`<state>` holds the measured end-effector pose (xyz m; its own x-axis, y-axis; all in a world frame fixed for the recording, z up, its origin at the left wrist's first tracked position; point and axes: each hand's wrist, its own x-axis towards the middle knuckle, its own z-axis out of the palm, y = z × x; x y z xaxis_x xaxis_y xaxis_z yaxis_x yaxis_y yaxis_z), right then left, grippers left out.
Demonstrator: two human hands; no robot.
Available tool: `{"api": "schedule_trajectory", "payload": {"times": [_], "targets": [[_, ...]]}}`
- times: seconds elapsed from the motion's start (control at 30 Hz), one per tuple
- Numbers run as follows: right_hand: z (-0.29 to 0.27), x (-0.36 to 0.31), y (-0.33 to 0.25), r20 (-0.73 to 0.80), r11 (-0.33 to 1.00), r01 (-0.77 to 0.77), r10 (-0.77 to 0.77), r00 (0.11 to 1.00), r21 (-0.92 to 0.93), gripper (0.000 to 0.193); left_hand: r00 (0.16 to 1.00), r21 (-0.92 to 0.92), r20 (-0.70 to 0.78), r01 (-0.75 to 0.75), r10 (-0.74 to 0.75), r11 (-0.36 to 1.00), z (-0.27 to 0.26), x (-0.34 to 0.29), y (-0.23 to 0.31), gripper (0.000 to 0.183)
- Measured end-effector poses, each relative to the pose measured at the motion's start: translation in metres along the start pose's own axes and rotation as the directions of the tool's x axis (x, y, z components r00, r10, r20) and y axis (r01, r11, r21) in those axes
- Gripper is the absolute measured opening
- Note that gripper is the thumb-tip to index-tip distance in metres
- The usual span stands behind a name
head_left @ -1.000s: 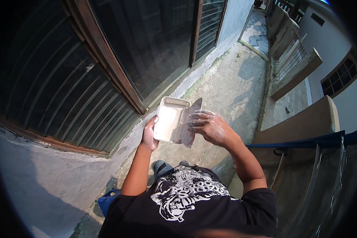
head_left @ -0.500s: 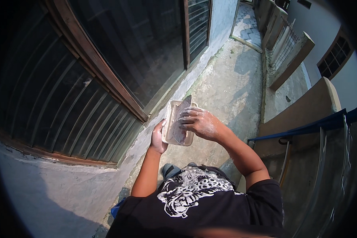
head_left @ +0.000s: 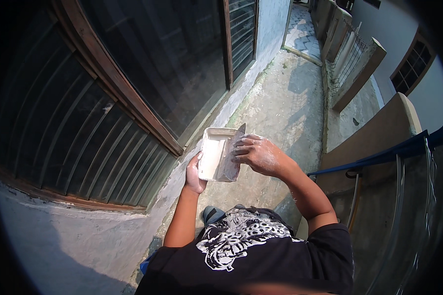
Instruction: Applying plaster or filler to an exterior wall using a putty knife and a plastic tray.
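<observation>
My left hand (head_left: 195, 176) is closed on the left side of a shallow, pale rectangular tray (head_left: 220, 131), held in front of my body. White paste (head_left: 212, 156) coats the inside of the tray. In my right hand (head_left: 260, 154) is a flat grey scraper blade (head_left: 229, 167) smeared with white. It stands tilted along the tray's right side, and its pointed far corner sticks up past the rim. My right fingers press on the blade's face. White residue covers the right knuckles and spots the forearm.
A wall with a wooden-framed window (head_left: 155, 64) and glass louvres (head_left: 79, 137) runs close on my left. The concrete path (head_left: 275, 103) leads ahead to patterned tiles (head_left: 304, 32). To the right are a low wall (head_left: 374, 120) and a blue bar with metal poles (head_left: 379, 162).
The scraper has moved from the tray's middle to its right side with my right hand, uncovering the white paste. The tray has shifted slightly left.
</observation>
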<state>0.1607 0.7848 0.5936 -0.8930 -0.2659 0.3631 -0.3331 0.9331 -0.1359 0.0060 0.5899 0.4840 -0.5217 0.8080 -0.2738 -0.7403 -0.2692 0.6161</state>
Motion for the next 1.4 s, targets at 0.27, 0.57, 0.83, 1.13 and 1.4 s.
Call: {"api": "schedule_trajectory", "payload": {"times": [0.27, 0.57, 0.83, 1.13, 1.4], "targets": [[-0.009, 0.000, 0.000, -0.098, 0.999, -0.008, 0.013, 0.995, 0.052, 0.035, 0.997, -0.011, 0.080, 0.004, -0.003, 1.000, 0.004, 0.004, -0.007, 0.048], [0.026, -0.033, 0.017, -0.491, 0.797, -0.112, 0.469, 0.734, 0.594, 0.019, 0.996, -0.062, -0.076, -0.043, 0.039, 0.997, 0.011, 0.005, -0.012, 0.042], [0.031, -0.039, 0.029, -0.186, 0.198, 0.016, 0.885, 0.427, 0.980, 0.023, 0.998, -0.061, -0.043, -0.057, 0.054, 0.997, 0.016, 0.011, -0.022, 0.043], [0.037, -0.051, 0.043, 0.278, -0.415, 0.090, 0.740, 0.612, 0.905, 0.028, 0.997, -0.067, -0.006, -0.076, 0.075, 0.995, 0.034, 0.015, -0.025, 0.045], [0.064, -0.077, 0.036, 0.296, -0.339, -0.030, 0.770, 0.565, 0.940, 0.027, 0.991, -0.063, 0.022, -0.128, 0.130, 0.990, 0.034, 0.014, -0.031, 0.045]]}}
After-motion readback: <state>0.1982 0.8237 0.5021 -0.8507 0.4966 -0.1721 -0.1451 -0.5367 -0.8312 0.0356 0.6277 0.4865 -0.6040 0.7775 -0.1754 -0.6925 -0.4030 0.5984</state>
